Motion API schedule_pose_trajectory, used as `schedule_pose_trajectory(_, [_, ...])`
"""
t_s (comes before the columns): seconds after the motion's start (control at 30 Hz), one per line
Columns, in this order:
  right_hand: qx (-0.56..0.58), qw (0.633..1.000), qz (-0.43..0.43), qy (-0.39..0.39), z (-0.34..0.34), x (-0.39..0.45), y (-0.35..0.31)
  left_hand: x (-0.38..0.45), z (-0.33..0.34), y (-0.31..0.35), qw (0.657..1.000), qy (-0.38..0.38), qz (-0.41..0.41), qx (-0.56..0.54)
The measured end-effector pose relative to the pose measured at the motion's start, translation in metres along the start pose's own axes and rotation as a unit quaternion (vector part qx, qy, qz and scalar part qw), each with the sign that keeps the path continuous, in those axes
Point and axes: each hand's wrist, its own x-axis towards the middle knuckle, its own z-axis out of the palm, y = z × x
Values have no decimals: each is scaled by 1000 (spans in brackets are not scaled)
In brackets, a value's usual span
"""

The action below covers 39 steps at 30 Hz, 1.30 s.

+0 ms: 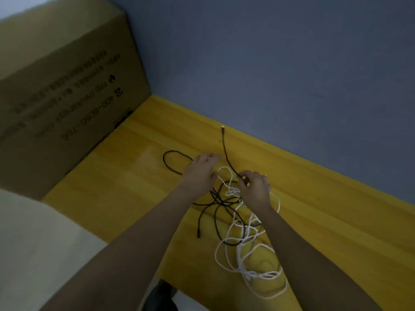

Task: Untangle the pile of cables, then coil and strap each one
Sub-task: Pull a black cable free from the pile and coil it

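Two cables make up the pile: a black cable and a white cable, knotted together just under and behind the hands on a yellow wooden surface.

Largest item: cardboard box, standing on the surface well to the left of the left hand and beyond it, printed side facing the work. Blue-grey wall runs along the surface's far edge, beyond both hands. Pale fabric sits near the left forearm, identity unclear. Light is dim.

White cable: most of its loops lie heaped nearer the person than the right hand, under the right forearm; one loop rises between the two hands.

Black cable: one end lies stretched out beyond the right hand toward the wall, plug tip outermost; a wide loop lies just beyond and left of the left hand; more strands cross under both wrists, with another plug end lying nearer the person than the left hand.

Left hand: fingers straight and relaxed, laid flat on the black loop. Likely pinning the slack so it does not drag.

Right hand: fingers curled, pinching the black cable where it enters the knot. Likely isolating that strand to draw it free of the white.

Judgement: untangling stage; no coil or strap seen yet.
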Motion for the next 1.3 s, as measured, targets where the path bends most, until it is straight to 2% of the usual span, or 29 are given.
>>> schedule_pose_trajectory(0.07, [45,996,-68,23,-3,-8,-23,0,-14,-10,998,-35,46,2])
schedule_pose_trajectory(0.13, [68,992,-97,42,-11,-14,-47,1,-28,-20,996,-38,81,22])
schedule_pose_trajectory(0.3, [55,985,-61,154,-53,-13,-92,17,-74,-19,991,53,100,66])
schedule_pose_trajectory(0.4, [81,970,-9,227,-102,-6,-120,28,-117,3,992,62,111,15])
schedule_pose_trajectory(0.57, [148,927,-49,340,-213,5,-178,44,-199,68,974,96,155,-135])
schedule_pose_trajectory(0.67, [227,869,-100,427,-291,12,-222,52,-256,114,954,140,171,-200])
schedule_pose_trajectory(0.73, [262,843,-120,454,-323,9,-238,53,-283,135,942,168,184,-223])
schedule_pose_trajectory(0.77, [252,852,-107,446,-330,6,-235,52,-291,142,938,177,189,-230])
schedule_pose_trajectory(0.8, [218,878,-78,419,-331,3,-228,51,-297,148,935,183,192,-237])
schedule_pose_trajectory(0.87, [114,939,-16,325,-331,-6,-209,47,-303,154,929,196,197,-245])
schedule_pose_trajectory(0.9, [99,950,-18,296,-335,-10,-206,45,-307,157,927,200,201,-246])
schedule_pose_trajectory(0.97, [144,932,-80,324,-356,-13,-216,41,-317,163,921,211,207,-254])
schedule_pose_trajectory(1.03, [230,879,-149,391,-379,-15,-238,37,-327,169,915,214,221,-263])
schedule_pose_trajectory(1.07, [270,857,-168,405,-382,-14,-242,34,-328,171,914,205,232,-264])
schedule_pose_trajectory(1.1, [285,854,-160,405,-379,-14,-238,30,-327,172,915,189,241,-261])
schedule_pose_trajectory(1.13, [261,874,-129,389,-368,-14,-226,27,-322,172,920,172,243,-256])
schedule_pose_trajectory(1.2, [173,946,-25,272,-335,-16,-194,23,-305,166,935,126,231,-240])
schedule_pose_trajectory(1.23, [169,961,7,219,-320,-21,-185,22,-296,162,940,101,223,-237])
schedule_pose_trajectory(1.27, [204,958,5,199,-312,-24,-182,22,-289,158,941,86,218,-243])
schedule_pose_trajectory(1.3, [255,941,-27,219,-312,-25,-186,22,-285,155,939,84,215,-256])
